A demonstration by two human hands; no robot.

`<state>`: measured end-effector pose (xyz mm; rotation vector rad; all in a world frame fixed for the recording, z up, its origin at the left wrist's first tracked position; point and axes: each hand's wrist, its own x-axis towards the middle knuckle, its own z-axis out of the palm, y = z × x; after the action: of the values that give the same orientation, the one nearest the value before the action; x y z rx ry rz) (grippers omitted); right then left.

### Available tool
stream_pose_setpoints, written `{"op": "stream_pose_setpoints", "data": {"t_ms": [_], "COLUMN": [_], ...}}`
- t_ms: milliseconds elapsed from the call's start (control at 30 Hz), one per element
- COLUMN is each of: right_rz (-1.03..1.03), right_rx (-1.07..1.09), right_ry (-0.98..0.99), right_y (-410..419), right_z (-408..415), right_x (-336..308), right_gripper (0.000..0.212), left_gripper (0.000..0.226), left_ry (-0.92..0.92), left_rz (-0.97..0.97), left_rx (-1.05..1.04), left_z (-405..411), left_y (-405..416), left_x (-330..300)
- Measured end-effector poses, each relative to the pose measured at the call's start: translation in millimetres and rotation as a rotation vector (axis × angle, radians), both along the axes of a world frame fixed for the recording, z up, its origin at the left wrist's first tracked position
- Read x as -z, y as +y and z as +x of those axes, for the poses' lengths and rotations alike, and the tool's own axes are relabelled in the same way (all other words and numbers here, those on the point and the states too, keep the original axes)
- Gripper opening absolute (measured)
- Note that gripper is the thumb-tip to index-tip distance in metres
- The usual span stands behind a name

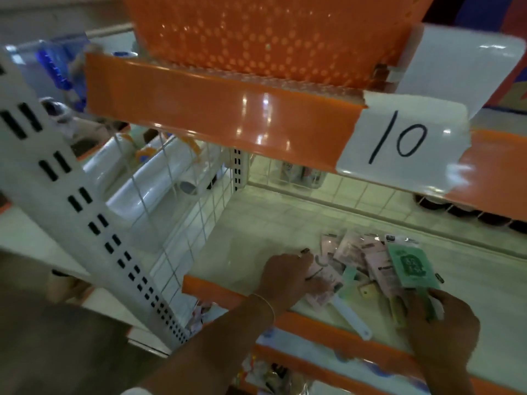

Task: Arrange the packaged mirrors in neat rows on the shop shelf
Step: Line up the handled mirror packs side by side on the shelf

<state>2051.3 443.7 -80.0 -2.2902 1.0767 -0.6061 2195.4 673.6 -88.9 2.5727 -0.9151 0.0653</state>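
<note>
Shelf (pixel 242 252): green mirror pkg (pixel 410 266) in rt hand (pixel 439 317) grip.

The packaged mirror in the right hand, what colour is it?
Green, with a darker green print; the packaged mirror shows in the head view, held by the right hand.

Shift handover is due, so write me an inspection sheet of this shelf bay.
Surface: pale shelf with an orange front edge, mostly bare on its left part.
Job's things: packaged mirrors, pink and green, in a loose overlapping heap, not in rows.
Clutter: white handle sticking out over the front edge.
Hands: left hand rests on a pink pack; right hand grips the green pack.
Cables: nothing seen.
Surroundings: wire divider, white rolls behind it, orange basket on the shelf above, paper tag reading 10.
</note>
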Motion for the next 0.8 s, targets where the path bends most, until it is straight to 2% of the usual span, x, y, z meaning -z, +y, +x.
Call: {"op": "stream_pose_setpoints", "data": {"t_ms": [67, 200, 367, 500, 533, 667, 733, 800], "right_rz": [-0.041, -0.031, -0.084, -0.002, 0.009, 0.053, 0.022, -0.013], "right_rx": [-0.043, -0.275, -0.472, -0.467, -0.451, -0.45, -0.423, -0.434], "right_ry": [-0.015, -0.003, 0.213, 0.235, 0.226, 0.121, 0.037, -0.035], "right_y": [15, 73, 104, 105, 107, 110, 115, 124], "right_z": [0, 15, 44, 56, 59, 70, 76, 81], "right_x": [-7, -29, -11, -13, -18, -30, -31, -34], "right_gripper": [0.043, 0.033, 0.054, 0.075, 0.072, 0.029, 0.019, 0.016], "left_gripper": [0.053, 0.029, 0.033, 0.022, 0.021, 0.017, 0.025, 0.036], "left_ry": [-0.021, -0.036, 0.061, 0.19, 0.215, 0.347, 0.502, 0.697], "left_rz": [-0.045, -0.123, -0.31, -0.462, -0.475, -0.462, -0.452, -0.538], "left_rx": [0.038, 0.048, 0.015, -0.05, -0.058, -0.062, -0.101, -0.159], "left_z": [-1, -1, -5, 0, 2, 8, 10, 13], "left_y": [3, 4, 17, 22, 23, 28, 30, 30], "left_x": [1, 9, 12, 8, 7, -1, -13, -22]}}
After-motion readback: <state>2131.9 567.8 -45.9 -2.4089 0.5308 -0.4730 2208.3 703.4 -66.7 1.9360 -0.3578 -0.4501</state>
